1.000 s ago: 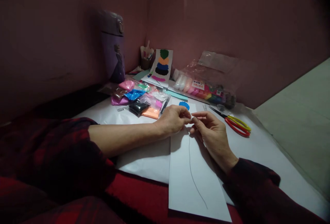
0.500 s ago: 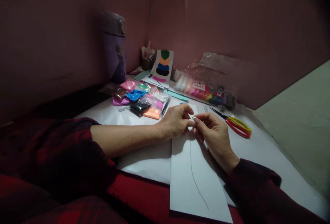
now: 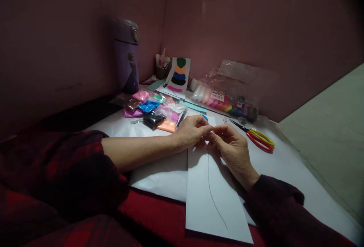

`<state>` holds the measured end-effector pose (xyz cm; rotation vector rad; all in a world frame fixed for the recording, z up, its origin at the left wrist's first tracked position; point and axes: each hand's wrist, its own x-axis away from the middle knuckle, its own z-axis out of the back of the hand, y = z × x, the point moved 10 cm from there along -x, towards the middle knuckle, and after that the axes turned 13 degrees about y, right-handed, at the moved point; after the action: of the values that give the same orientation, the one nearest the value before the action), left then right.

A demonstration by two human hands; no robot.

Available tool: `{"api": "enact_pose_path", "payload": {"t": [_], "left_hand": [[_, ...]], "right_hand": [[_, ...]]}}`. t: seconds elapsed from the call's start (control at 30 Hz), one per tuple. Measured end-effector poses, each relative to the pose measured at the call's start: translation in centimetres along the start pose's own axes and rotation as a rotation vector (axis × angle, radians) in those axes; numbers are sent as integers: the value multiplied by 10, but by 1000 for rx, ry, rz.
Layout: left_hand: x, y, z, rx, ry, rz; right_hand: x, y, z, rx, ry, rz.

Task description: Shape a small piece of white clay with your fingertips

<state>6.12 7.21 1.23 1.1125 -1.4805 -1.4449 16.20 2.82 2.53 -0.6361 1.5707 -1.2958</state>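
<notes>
with fingertips drawn together, whether gripping anything i cannot tell, the left hand [image 3: 192, 132] and right hand [image 3: 235, 150] meet above a white paper card [image 3: 200, 201] bearing a curved dark line [image 3: 209, 180] and blue patch [image 3: 204, 118], near clear bags [image 3: 149, 106] holding colourful clay-like lumps [image 3: 166, 125].

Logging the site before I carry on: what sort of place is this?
Probably a home craft corner, judging by the coloured packets, the scissors and the card with coloured patches.

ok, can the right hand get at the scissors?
Likely yes: the scissors lie uncovered beside the right hand, with nothing visible between, though its fingers seem busy at the left hand.
</notes>
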Motion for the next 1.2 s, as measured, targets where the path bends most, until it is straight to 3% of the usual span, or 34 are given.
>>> {"api": "enact_pose_path", "payload": {"t": [0.33,0.5,0.67,0.83,1.03,1.2], "left_hand": [[6,1,-11,88,-132,101],[11,7,-21,31,-258,29],[7,-1,-15,142,-216,122],[8,2,-18,142,-270,94],[5,-6,-16,285,-248,207],[4,-4,-17,291,-255,183]], "right_hand": [[1,-22,24,51,227,275],[5,-28,16,250,164,389],[11,-41,25,187,259,482],[16,-49,12,347,173,594],[19,-59,25,334,316,671],[18,-62,11,448,217,701]]}}
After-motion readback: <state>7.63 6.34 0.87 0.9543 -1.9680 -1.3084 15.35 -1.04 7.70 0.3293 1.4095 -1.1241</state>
